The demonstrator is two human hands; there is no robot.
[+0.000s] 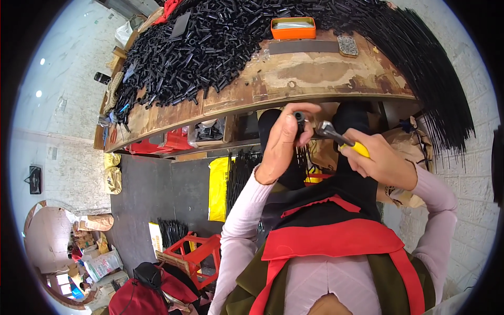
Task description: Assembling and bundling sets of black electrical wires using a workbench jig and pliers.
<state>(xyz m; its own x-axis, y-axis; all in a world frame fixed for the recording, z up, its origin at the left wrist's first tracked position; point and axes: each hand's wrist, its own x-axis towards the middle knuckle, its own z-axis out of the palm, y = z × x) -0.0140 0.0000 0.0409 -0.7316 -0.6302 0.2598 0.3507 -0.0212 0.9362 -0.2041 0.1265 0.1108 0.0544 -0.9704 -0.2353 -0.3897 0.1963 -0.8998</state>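
Note:
My left hand (281, 140) is closed around a short black tubular part (300, 116), its hollow end facing up between thumb and fingers. My right hand (382, 160) grips a small hammer (340, 138) by its yellow handle. The hammer's metal head is close to the black part, just to its right; I cannot tell whether they touch. Both hands are over my lap, in front of the near edge of the wooden workbench (315, 79). Thin black rods (302, 157) show below my left hand; whether one joins the held part is hidden.
A large heap of black tubular parts (194, 58) covers the bench's left and back. Beside it are an orange box (293, 32), a flat dark strip (303, 47) and a small tray (347, 46). Long black rods (425, 68) hang over the right end. A red crate (202, 257) stands on the floor.

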